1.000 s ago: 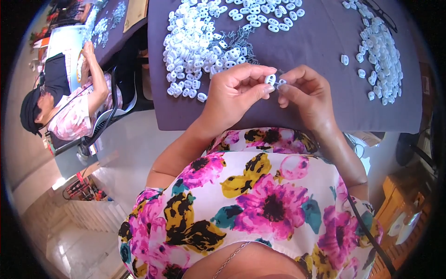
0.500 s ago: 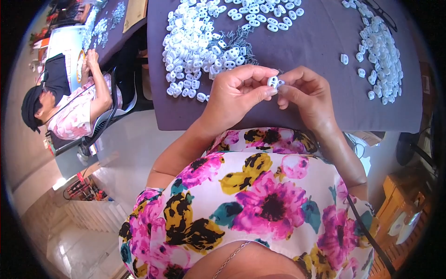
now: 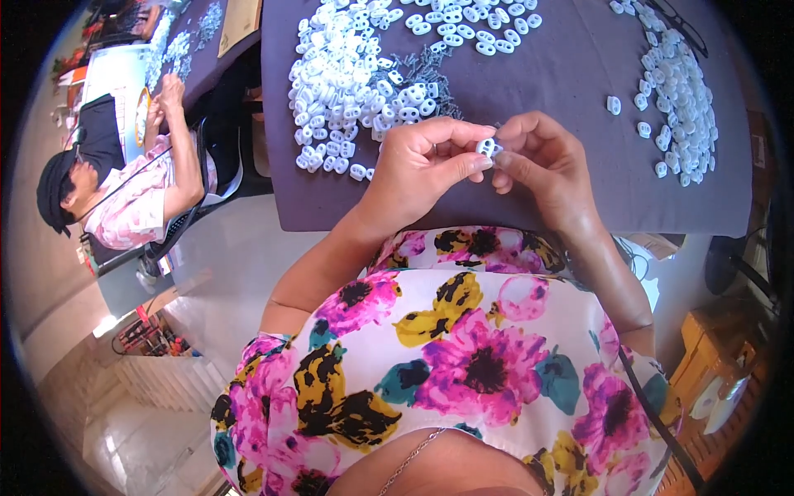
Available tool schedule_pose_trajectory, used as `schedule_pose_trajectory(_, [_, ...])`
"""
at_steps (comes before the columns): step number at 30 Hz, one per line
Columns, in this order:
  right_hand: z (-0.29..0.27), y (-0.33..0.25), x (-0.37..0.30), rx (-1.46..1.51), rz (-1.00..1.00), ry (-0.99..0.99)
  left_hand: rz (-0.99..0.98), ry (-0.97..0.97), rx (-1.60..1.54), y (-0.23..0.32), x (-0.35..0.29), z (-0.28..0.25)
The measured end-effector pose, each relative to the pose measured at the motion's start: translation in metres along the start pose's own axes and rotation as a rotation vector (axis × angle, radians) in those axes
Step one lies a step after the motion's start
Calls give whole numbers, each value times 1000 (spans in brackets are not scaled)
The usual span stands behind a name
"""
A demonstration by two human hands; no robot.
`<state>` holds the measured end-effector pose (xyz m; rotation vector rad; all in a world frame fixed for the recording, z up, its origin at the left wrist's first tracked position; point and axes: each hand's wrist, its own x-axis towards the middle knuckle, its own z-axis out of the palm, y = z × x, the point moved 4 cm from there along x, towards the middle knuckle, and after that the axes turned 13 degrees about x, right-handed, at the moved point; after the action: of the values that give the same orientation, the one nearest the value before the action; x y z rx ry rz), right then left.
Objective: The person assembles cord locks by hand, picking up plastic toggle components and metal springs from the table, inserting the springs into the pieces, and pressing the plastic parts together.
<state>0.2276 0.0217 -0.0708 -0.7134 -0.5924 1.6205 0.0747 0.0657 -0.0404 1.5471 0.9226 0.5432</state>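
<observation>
Between my hands, over the near edge of the table, is a small white oval plastic piece with two holes point(image 3: 486, 148). The thumb and forefinger of my left hand point(image 3: 422, 161) pinch it from the left. My right hand point(image 3: 546, 161) is closed at its right side, thumb and fingers pressed against it; whatever small part those fingertips may hold is hidden. A large heap of similar white pieces point(image 3: 331, 74) lies to the left. Small grey screws or pins point(image 3: 430, 70) lie piled beside that heap.
More white pieces point(image 3: 475, 16) are spread at the far middle, and another pile point(image 3: 682, 107) runs along the right. Dark-framed glasses point(image 3: 686, 33) rest at the far right. A dark cloth point(image 3: 571, 66) covers the table. At left, a seated co-worker point(image 3: 141, 182) works at another table.
My right fingers have closed in against the white piece, covering the small bit that showed at its right side. The co-worker's hands have risen slightly.
</observation>
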Motion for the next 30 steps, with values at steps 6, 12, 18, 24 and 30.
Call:
schedule_pose_trajectory(6, [-1, 1, 2, -16, 15, -15, 29, 16, 43, 3, 1, 0])
schedule_pose_trajectory(12, [1, -3, 3, 4, 35, -15, -29, 2, -41, 1, 4, -4])
schedule_pose_trajectory(18, [-1, -1, 1, -10, 8, -26, -34, -7, -37, 2, 3, -3])
schedule_pose_trajectory(24, [-3, -1, -1, -51, -15, 1, -27, 42, -40, -1, 3, -4])
schedule_pose_trajectory(30, [-5, 2, 0, -83, -11, 21, -9, 26, -29, -3, 3, -4])
